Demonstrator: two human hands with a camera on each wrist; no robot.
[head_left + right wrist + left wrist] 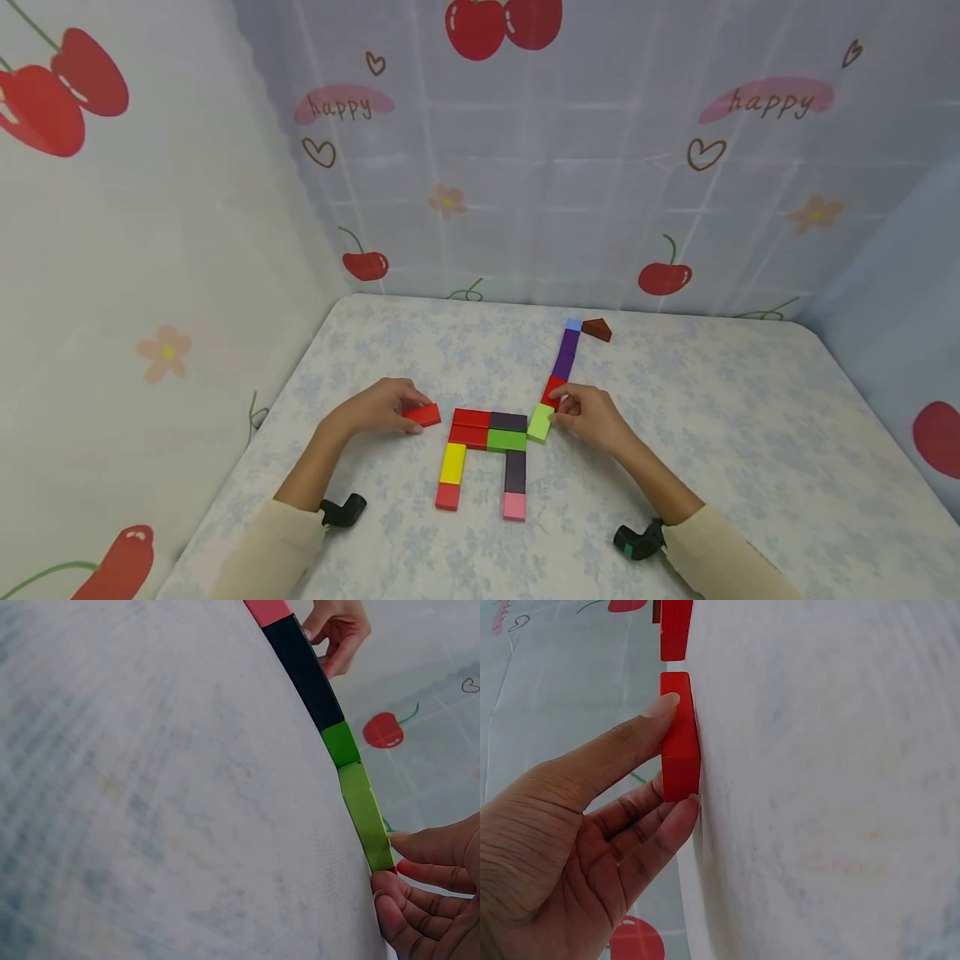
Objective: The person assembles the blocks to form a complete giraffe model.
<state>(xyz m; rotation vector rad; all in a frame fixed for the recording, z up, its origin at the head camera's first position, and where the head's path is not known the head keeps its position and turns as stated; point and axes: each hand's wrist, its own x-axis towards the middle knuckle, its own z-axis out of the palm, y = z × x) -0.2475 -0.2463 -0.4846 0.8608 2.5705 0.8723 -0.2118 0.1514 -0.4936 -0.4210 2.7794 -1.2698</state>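
Observation:
My left hand [381, 406] pinches a red block [425, 415] flat on the table, left of a block figure. In the left wrist view the thumb lies on this red block [681, 735], with fingertips at its near end. My right hand [596, 417] grips a light green block [539, 423] at the figure's right side. The right wrist view has thumb and fingers around one end of that light green block [366, 821]; its other end meets a green block [341, 744]. Above it, a red block [553, 390] is partly covered by the right fingers.
Red blocks [470, 418], a dark block [508, 422] and a green block [507, 441] form a body. Two legs hang below: yellow [452, 463] over red, dark over pink [514, 506]. Purple blocks [566, 354], a light blue block [573, 324] and a brown piece [597, 330] continue upward.

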